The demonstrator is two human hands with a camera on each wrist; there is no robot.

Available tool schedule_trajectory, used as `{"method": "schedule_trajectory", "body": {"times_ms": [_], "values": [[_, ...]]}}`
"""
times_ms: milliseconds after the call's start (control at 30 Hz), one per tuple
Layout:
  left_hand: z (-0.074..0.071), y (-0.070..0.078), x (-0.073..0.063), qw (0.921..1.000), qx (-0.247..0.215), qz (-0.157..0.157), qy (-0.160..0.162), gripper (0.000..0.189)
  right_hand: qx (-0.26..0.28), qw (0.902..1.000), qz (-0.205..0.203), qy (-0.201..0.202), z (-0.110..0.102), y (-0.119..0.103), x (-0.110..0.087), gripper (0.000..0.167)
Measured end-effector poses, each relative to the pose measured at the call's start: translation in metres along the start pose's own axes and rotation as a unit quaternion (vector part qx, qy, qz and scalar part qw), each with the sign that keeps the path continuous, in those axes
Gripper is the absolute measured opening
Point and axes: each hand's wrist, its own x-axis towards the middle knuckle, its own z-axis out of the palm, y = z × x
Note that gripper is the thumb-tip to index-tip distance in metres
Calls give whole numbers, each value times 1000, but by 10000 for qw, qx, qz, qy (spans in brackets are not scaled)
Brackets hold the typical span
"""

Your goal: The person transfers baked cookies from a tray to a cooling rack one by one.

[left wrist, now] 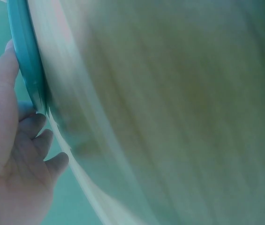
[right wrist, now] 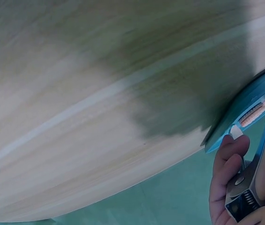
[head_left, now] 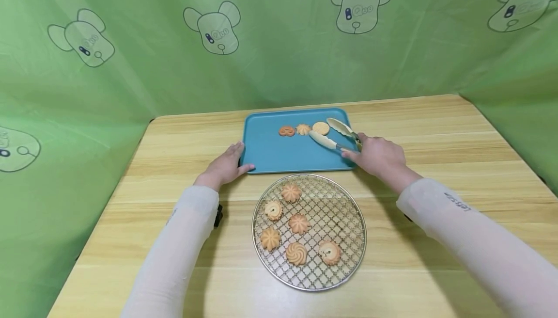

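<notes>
In the head view a blue tray (head_left: 270, 148) lies at the back of the table. My left hand (head_left: 224, 164) holds its front left corner, thumb over the rim and fingers along the outer side. With my right hand (head_left: 380, 154) I grip metal tongs (head_left: 324, 139) with pale scalloped tips, reaching over the tray's right side. The tips stand apart on either side of a round cookie (head_left: 321, 128). To its left, in a row, lie a flower-shaped cookie (head_left: 303, 129) and a pretzel-shaped cookie (head_left: 286, 131). The right wrist view shows fingers curled around the tongs' handles (right wrist: 247, 180).
A round wire rack (head_left: 333, 201) stands in front of the tray, bearing several cookies, among them a swirl cookie (head_left: 296, 253) and a bear-faced cookie (head_left: 329, 252). Green curtains (head_left: 279, 75) with bear drawings enclose the wooden table (head_left: 174, 163) at the back and sides.
</notes>
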Motion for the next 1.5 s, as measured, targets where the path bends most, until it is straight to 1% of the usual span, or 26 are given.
{"method": "schedule_trajectory", "body": {"times_ms": [167,467,600,767,900,1167,1300,1500], "values": [[0,1,1,10000,9,-7,5,82,-15,10000,38,-71,0,0,1,94],[-1,2,-1,10000,-74,31,7,83,21,10000,40,2,-1,3,0,85],[-2,2,-2,9999,-119,51,14,84,16,10000,-3,-2,-2,4,-1,85],[0,1,-1,10000,-96,4,5,83,80,9999,-74,-4,-4,6,-4,84],[1,1,0,10000,-50,-44,6,83,168,9998,-120,31,-7,9,-7,87],[2,0,0,10000,-78,-25,36,83,25,9977,-560,372,-12,20,-11,86],[1,0,-1,10000,-71,1,47,83,53,9957,-802,468,-13,27,-14,87],[1,0,-1,10000,-71,-19,39,83,-14,9907,-1222,600,-12,39,-19,79]]}}
